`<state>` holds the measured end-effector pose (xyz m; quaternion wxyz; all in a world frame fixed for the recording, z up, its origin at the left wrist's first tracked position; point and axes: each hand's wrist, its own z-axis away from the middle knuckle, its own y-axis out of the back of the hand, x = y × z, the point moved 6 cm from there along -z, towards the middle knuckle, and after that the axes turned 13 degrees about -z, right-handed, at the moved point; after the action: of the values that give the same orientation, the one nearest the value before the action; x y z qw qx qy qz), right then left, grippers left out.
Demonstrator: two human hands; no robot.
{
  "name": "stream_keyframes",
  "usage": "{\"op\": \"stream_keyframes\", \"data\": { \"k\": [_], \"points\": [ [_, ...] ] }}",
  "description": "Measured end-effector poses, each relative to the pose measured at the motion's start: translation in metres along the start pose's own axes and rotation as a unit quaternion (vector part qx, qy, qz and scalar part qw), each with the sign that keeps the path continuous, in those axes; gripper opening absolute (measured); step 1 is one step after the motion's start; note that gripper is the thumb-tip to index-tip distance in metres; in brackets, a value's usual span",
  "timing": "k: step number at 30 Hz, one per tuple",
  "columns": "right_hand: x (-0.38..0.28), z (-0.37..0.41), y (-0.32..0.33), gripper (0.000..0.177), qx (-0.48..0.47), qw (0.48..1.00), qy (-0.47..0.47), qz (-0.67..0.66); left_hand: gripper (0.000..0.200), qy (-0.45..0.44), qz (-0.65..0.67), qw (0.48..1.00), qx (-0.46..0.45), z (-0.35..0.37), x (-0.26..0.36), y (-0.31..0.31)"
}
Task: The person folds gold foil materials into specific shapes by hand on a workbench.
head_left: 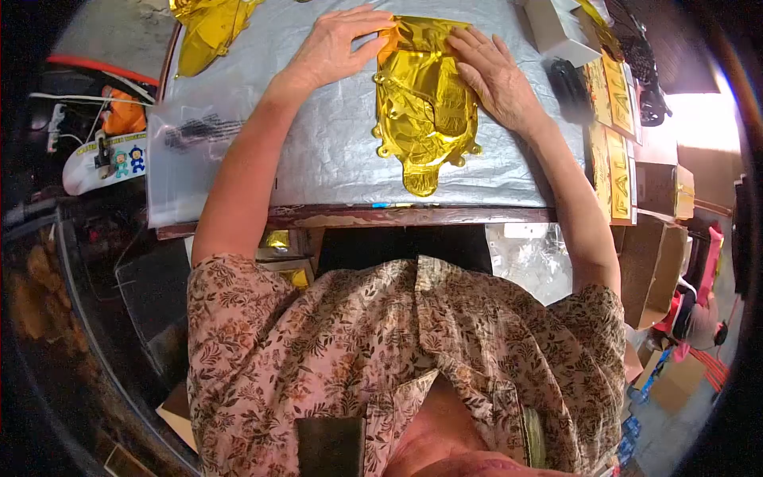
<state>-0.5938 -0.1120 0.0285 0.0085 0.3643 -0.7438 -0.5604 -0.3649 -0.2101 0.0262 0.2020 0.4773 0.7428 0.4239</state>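
Gold packets (619, 184) along the right edge of the table (334, 159) carry large letters, seemingly "FAL"; lens distortion leaves nothing else legible there.

My feed is bright and even around the two hands. The strongest light is on the right, where a blown-out white patch (703, 119) sits well beyond the right hand (493, 75). The gold foil (425, 103) under both flat palms throws hard glints, and the silver sheet (318, 151) near the left hand (338, 44) gives a dull sheen. Shadows beneath the fingers are faint. Focus is crisp at the hands. The fisheye bows the table edge (358, 216), a black ring swallows the corners, and everything far left of the hands is dim and murky.
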Motion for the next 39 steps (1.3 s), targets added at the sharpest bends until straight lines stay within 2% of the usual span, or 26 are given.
{"op": "stream_keyframes", "data": {
  "k": [1, 3, 6, 8, 11, 12, 13, 14, 16, 17, 18, 20, 22, 24, 25, 27, 29, 30, 32, 33, 35, 37, 39],
  "points": [
    [0.000, 0.001, -0.004, 0.048, -0.030, 0.999, 0.008, 0.033, 0.033, 0.001, 0.010, 1.000, -0.003, 0.000, -0.001, -0.001],
    [0.001, 0.002, -0.005, 0.049, -0.030, 0.999, 0.008, 0.018, 0.033, 0.005, 0.022, 1.000, -0.008, -0.002, 0.003, 0.002],
    [0.003, 0.000, -0.007, 0.049, -0.025, 1.000, 0.012, 0.000, 0.027, -0.007, 0.058, 0.997, 0.043, -0.008, 0.009, 0.011],
    [0.002, 0.001, -0.006, 0.049, -0.023, 1.000, 0.013, -0.005, 0.025, -0.097, 0.154, 0.966, 0.182, -0.003, 0.006, 0.010],
    [-0.006, 0.003, 0.001, 0.047, 0.002, 1.000, 0.013, -0.019, 0.026, -0.082, 0.170, 0.967, 0.172, -0.003, 0.011, 0.016],
    [-0.004, 0.005, 0.003, 0.046, 0.002, 0.996, -0.020, -0.085, 0.026, -0.085, 0.171, 0.966, 0.173, 0.000, 0.010, 0.018],
    [-0.002, 0.007, 0.007, 0.045, 0.003, 0.987, -0.052, -0.150, 0.030, -0.039, 0.085, 0.993, 0.078, 0.001, 0.006, 0.008],
    [-0.001, 0.009, 0.010, 0.045, 0.005, 0.988, -0.054, -0.144, 0.034, 0.008, -0.002, 1.000, -0.017, 0.003, -0.001, -0.003],
    [0.007, 0.018, 0.019, 0.045, 0.055, 0.987, -0.088, -0.122, 0.034, 0.002, 0.003, 1.000, -0.010, 0.002, -0.001, -0.003],
    [0.020, 0.024, 0.015, 0.046, 0.069, 0.993, -0.069, -0.062, 0.034, 0.000, 0.006, 1.000, -0.009, 0.001, -0.001, -0.003],
    [0.020, 0.024, 0.015, 0.046, 0.070, 0.993, -0.070, -0.060, 0.034, -0.002, 0.007, 1.000, -0.009, 0.002, 0.000, -0.003],
    [0.015, 0.022, 0.008, 0.048, 0.054, 0.998, -0.032, 0.029, 0.034, -0.007, -0.008, 1.000, -0.010, 0.002, -0.001, -0.005],
    [0.011, 0.022, 0.005, 0.048, 0.047, 0.998, -0.039, 0.004, 0.034, -0.003, -0.008, 1.000, -0.013, 0.002, 0.001, -0.003],
    [0.009, 0.022, -0.002, 0.048, -0.014, 0.998, -0.045, 0.049, 0.035, 0.002, -0.008, 1.000, -0.017, 0.001, -0.001, -0.001],
    [0.008, 0.022, -0.002, 0.047, -0.014, 0.997, -0.043, 0.069, 0.035, 0.013, 0.015, 0.999, -0.037, 0.000, -0.004, -0.002],
    [0.007, 0.022, -0.002, 0.047, -0.014, 0.997, -0.044, 0.069, 0.035, 0.020, 0.038, 0.997, -0.058, -0.008, -0.005, 0.000],
    [0.008, 0.022, -0.002, 0.047, -0.016, 0.996, -0.045, 0.069, 0.038, 0.046, -0.073, 0.994, -0.070, -0.018, -0.006, 0.008],
    [0.008, 0.022, -0.002, 0.048, -0.014, 0.997, -0.044, 0.065, 0.038, 0.045, -0.072, 0.994, -0.071, -0.029, 0.001, 0.012],
    [0.007, 0.023, -0.003, 0.048, -0.012, 0.997, -0.045, 0.060, 0.034, 0.016, 0.077, 0.997, -0.008, -0.056, 0.024, 0.021],
    [0.007, 0.023, -0.003, 0.048, -0.010, 0.998, -0.049, 0.048, 0.034, 0.015, 0.078, 0.997, -0.008, -0.059, 0.026, 0.010],
    [0.008, 0.021, -0.002, 0.048, -0.006, 0.998, -0.053, 0.037, 0.043, -0.120, 0.051, 0.989, -0.065, -0.058, 0.039, -0.026],
    [0.007, 0.021, -0.001, 0.048, 0.008, 0.999, -0.038, 0.026, 0.047, -0.140, 0.018, 0.985, -0.097, -0.050, 0.047, -0.038],
    [0.011, 0.022, 0.009, 0.048, 0.018, 0.997, -0.071, -0.025, 0.048, -0.102, 0.024, 0.987, -0.119, -0.044, 0.049, -0.046]
  ]
}}
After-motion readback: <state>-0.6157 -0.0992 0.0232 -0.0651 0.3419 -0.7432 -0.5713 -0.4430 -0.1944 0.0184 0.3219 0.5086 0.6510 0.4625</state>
